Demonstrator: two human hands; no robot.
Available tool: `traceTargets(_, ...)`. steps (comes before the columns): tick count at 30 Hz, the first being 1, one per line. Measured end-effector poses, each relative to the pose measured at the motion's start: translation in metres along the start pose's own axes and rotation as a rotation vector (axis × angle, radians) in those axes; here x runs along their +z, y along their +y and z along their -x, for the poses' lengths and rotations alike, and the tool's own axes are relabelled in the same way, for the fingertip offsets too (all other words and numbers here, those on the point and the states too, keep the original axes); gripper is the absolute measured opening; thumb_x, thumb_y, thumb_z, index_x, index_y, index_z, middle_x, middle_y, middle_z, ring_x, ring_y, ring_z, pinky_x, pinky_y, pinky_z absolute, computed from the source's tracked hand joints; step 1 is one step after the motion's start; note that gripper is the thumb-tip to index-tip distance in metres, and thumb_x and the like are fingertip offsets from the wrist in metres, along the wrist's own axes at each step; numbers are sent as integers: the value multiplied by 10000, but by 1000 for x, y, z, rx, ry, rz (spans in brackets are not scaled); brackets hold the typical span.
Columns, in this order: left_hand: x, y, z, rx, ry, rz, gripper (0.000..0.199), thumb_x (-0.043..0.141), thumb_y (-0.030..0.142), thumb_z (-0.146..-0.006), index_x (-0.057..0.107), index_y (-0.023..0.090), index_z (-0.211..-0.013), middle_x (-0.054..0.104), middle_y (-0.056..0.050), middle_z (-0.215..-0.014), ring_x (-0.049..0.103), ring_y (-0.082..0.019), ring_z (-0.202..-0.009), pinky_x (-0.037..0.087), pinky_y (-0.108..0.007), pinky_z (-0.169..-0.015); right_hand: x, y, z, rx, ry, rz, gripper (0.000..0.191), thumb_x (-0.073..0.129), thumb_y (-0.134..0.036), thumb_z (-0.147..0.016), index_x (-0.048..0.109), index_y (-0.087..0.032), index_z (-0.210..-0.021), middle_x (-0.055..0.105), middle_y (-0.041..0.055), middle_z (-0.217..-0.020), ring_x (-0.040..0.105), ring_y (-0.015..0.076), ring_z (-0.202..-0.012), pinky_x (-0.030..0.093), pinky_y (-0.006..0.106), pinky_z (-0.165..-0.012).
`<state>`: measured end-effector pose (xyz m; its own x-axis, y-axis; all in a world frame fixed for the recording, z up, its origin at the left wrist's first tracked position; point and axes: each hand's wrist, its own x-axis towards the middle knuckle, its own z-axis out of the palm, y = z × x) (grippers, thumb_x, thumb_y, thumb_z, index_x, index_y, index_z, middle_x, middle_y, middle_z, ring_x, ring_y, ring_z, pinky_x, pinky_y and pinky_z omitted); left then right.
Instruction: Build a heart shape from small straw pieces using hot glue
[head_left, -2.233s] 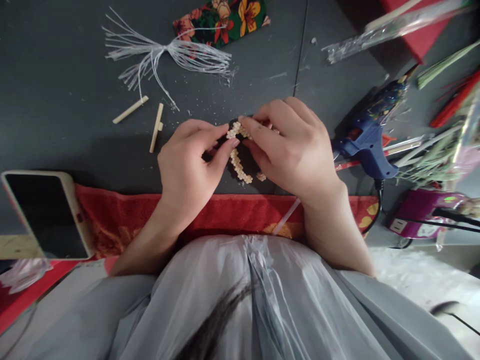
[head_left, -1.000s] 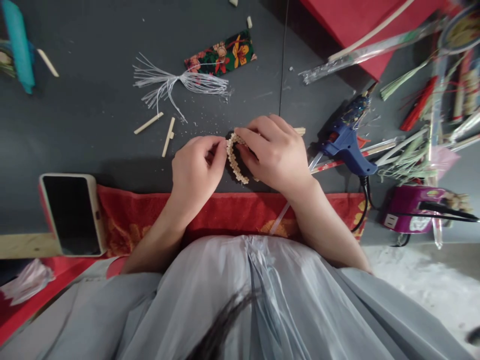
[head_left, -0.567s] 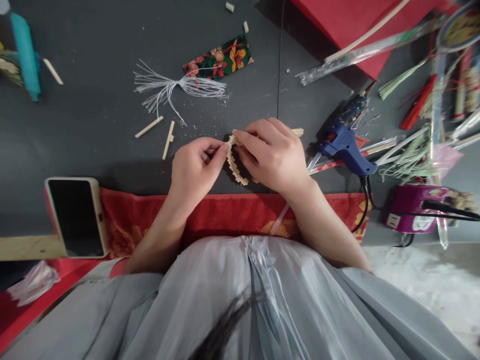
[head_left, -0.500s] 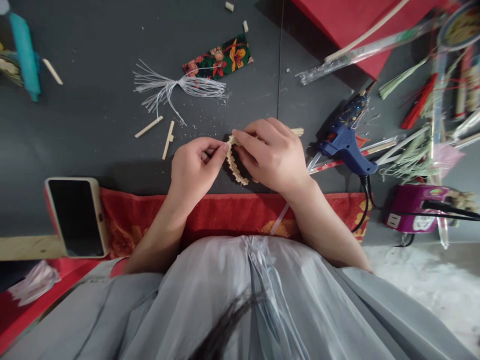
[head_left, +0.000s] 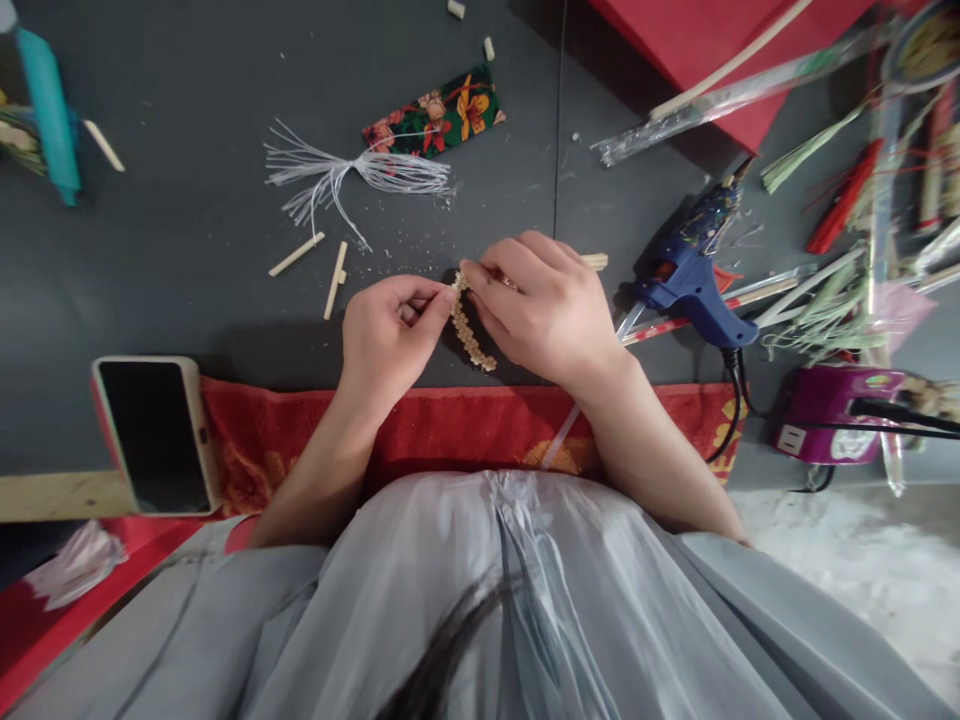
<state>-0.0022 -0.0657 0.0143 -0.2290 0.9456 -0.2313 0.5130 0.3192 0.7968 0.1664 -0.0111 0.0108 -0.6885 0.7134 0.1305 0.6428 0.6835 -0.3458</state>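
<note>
Between my hands, just above the grey table, is a curved, knobbly cream-coloured strand (head_left: 471,338), bent like an arc. My left hand (head_left: 394,330) pinches its upper left end between thumb and forefinger. From the other side my right hand (head_left: 544,305) has its fingers closed on the upper part of the strand, and covers some of it. The lower end hangs free by the right palm. Pale sticks (head_left: 595,262) poke out beyond the right hand. Left of the hands lie short pale sticks (head_left: 336,280), and above them a bundle of white strings (head_left: 401,174).
A floral strip (head_left: 472,108) lies behind the strings. To the right are a blue glue gun (head_left: 694,270), a purple power block (head_left: 832,415), a red tassel (head_left: 846,195) and a red sheet (head_left: 720,60). A phone (head_left: 154,435) rests at left; a red towel (head_left: 442,425) lines the near edge.
My right hand has turned slightly, and its fingertips have shifted a little up and left along the strand. The left hand keeps its pinch in nearly the same spot.
</note>
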Motion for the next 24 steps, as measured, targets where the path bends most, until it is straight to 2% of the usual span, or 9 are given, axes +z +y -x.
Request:
traceTargets(8,0,3,0,-3,11,65,138,664,283,-811,732,184,-743,625,34,-582,463,-70,-493,360,-206,-475,-1,-5,-1,6,-1,-16,366,296,-232,-1045,655,-191,-995,612,61,-912,563,175,-898,481,333,-782)
traceTargets(16,0,2,0,-3,4,90,137,671,266,-825,743,171,-757,642,22,-605,482,-72,-510,371,-204,-480,0,-5,-1,14,-6,11,378,298,-231,-1046,664,-200,-957,620,61,-909,581,185,-906,492,351,-790)
traceTargets(24,-1,0,2,14,20,154,160,705,321,-829,760,176,-786,649,17,-609,458,-63,-496,350,-194,-457,-4,-1,3,13,46,-36,280,421,-228,-998,680,-232,-1103,651,79,-1011,593,226,-973,493,415,-839)
